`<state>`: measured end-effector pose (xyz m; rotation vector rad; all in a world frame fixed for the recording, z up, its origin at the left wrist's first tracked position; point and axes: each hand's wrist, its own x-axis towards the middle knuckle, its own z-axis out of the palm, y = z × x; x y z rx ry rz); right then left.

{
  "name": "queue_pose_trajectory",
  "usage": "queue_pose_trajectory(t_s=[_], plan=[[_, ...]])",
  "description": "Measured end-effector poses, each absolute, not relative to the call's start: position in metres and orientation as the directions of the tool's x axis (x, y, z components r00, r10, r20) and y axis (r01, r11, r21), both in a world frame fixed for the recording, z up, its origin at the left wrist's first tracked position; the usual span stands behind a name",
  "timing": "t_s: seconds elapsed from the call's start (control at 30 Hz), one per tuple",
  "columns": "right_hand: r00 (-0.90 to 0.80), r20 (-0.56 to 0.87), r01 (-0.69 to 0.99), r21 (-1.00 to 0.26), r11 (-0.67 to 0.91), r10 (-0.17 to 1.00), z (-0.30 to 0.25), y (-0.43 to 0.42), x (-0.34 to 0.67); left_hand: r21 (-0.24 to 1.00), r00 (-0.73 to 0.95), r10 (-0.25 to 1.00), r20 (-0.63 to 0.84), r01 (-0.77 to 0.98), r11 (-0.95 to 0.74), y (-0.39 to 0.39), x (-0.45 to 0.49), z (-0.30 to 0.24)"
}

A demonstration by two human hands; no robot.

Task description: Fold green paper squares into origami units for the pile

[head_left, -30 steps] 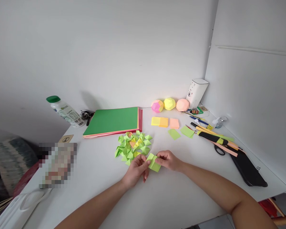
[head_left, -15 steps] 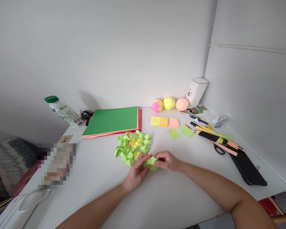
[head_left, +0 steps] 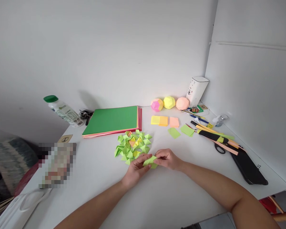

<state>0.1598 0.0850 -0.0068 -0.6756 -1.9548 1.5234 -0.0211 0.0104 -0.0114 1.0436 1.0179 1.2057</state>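
Note:
Both hands meet at the middle of the white table [head_left: 171,194] on one small light-green paper square [head_left: 150,161], partly folded. My left hand [head_left: 135,170] pinches its left side with fingers closed. My right hand [head_left: 168,159] pinches its right side the same way. Just behind my hands lies a pile of several folded green, yellow and orange paper units [head_left: 132,146].
A stack of coloured sheets with green on top [head_left: 112,120] lies behind the pile. Three paper balls [head_left: 169,103], sticky-note pads [head_left: 164,121], loose green squares [head_left: 180,131], pens and scissors [head_left: 214,138], a black case [head_left: 249,167], a white box [head_left: 196,90] and a bottle [head_left: 63,111] are around.
The green paper square was spread open between my fingers; now it is folded smaller and held tighter, with both hands drawn closer together.

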Motion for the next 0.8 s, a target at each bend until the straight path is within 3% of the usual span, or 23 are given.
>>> queue_pose_trajectory(t_s=[0.23,0.43,0.8], plan=[[-0.693,0.065,0.047,-0.99,0.135,0.718,-0.0105,0.0851,0.1602,0.989,0.075,0.996,-0.04,-0.136,0.05,0.0113,-0.0197,-0.0095],[-0.661,-0.064,0.045,-0.998,-0.045,0.748,-0.0061,0.0816,0.1605,1.0,0.084,0.996,-0.001,0.001,0.001,0.0103,-0.0202,-0.005],[-0.681,-0.049,0.039,-0.999,-0.031,0.73,-0.0064,0.083,0.1598,0.994,0.124,0.992,0.014,0.101,-0.027,0.0084,-0.0198,-0.007]])
